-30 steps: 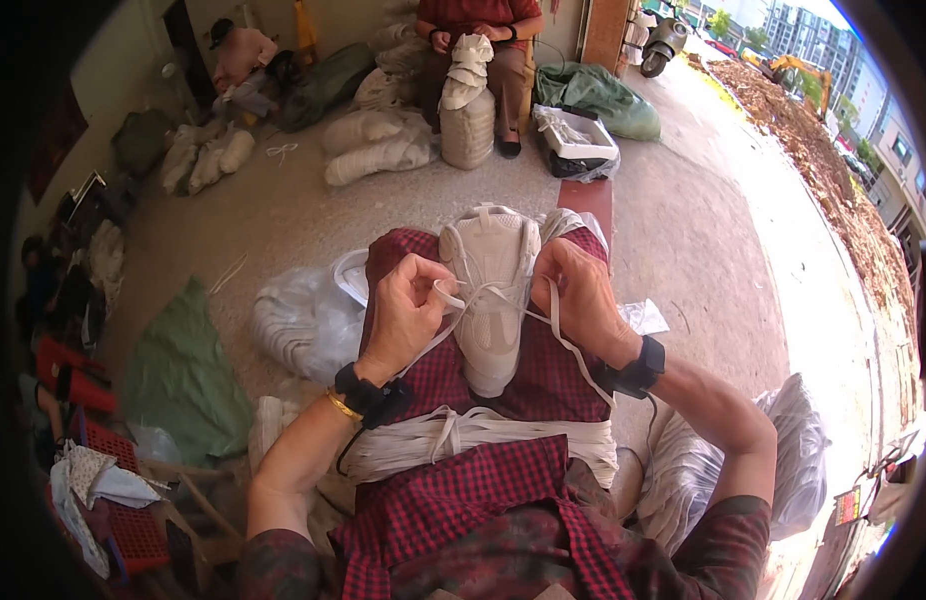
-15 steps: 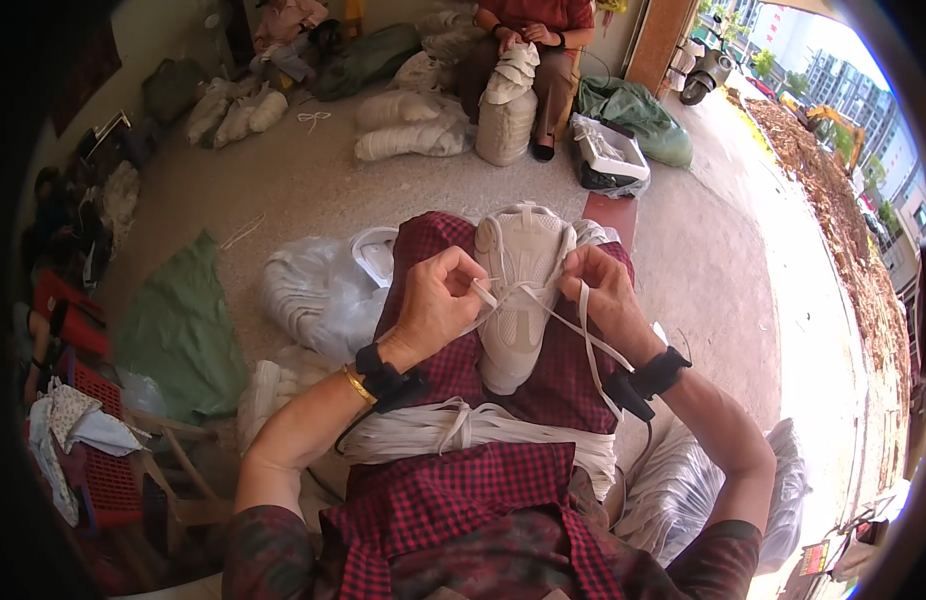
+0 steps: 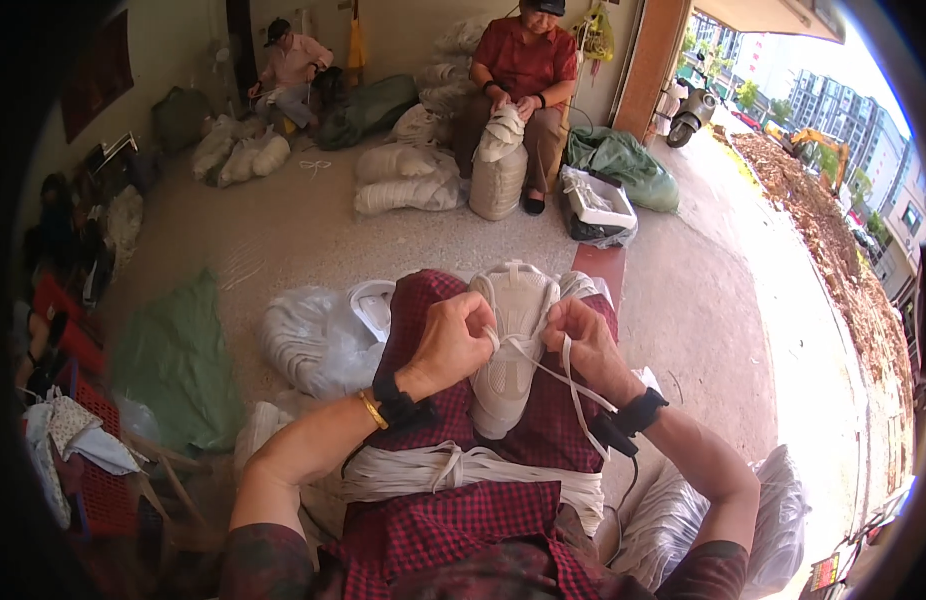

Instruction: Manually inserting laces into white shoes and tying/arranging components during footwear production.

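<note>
A beige shoe upper [image 3: 501,402] lies across my lap between my knees, its toe pointing toward me. A pale flat shoelace [image 3: 575,392] crosses its lacing area, and a loose length hangs from my right hand over my thigh. My left hand [image 3: 453,342] is closed at the upper's left side, pinching the lace. On the opposite side, my right hand [image 3: 591,345] also pinches the lace between thumb and fingers. A tied bundle of pale laces [image 3: 413,478] rests across my lap on the checked red apron [image 3: 483,520].
Clear bags of stacked uppers sit at my left [image 3: 308,340] and right [image 3: 683,505]. A green sheet [image 3: 173,365] and red basket [image 3: 101,450] are at left. Ahead, a person [image 3: 523,75] handles stacked uppers beside an open box [image 3: 598,205]; another person [image 3: 295,65] sits farther back.
The view has tilted up, showing more of the people ahead. My left hand has turned and moved in close against the upper's lacing; my right hand still pinches the lace.
</note>
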{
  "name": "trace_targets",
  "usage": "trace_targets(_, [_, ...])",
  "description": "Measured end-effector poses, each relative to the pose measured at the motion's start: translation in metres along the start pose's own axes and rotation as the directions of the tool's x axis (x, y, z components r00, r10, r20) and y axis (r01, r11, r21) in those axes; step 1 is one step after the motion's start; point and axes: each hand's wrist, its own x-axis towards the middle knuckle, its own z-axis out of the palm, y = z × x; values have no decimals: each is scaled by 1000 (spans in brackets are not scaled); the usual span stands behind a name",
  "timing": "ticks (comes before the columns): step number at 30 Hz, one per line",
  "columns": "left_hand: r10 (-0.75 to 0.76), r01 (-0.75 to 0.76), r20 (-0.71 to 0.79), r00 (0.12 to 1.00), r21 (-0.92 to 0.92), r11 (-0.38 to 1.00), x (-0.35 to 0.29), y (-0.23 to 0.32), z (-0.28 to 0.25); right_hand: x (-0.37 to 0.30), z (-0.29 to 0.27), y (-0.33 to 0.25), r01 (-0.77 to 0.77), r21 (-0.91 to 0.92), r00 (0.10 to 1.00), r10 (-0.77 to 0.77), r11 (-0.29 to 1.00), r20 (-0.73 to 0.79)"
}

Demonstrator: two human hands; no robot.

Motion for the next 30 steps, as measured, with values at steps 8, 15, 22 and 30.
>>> trace_targets(8, [377, -489, 338, 862, 360, 795, 17, 15, -20, 6, -6, -55, 611, -792, 729, -390, -1, 563])
trace_targets(15, [275, -660, 706, 653, 352, 664, 52, 19, -39, 23, -11, -58, 701, -709, 698, -130, -76, 704])
trace_targets(22, [269, -673, 725, 634, 346, 653, 63, 2, -44, 26, -21, -49, 695, -708, 717, -179, 124, 673])
trace_targets(30, [-264, -174, 879, 397, 355, 919, 96, 18, -41, 36, -18, -48, 604, -741, 770, 22, 295, 637])
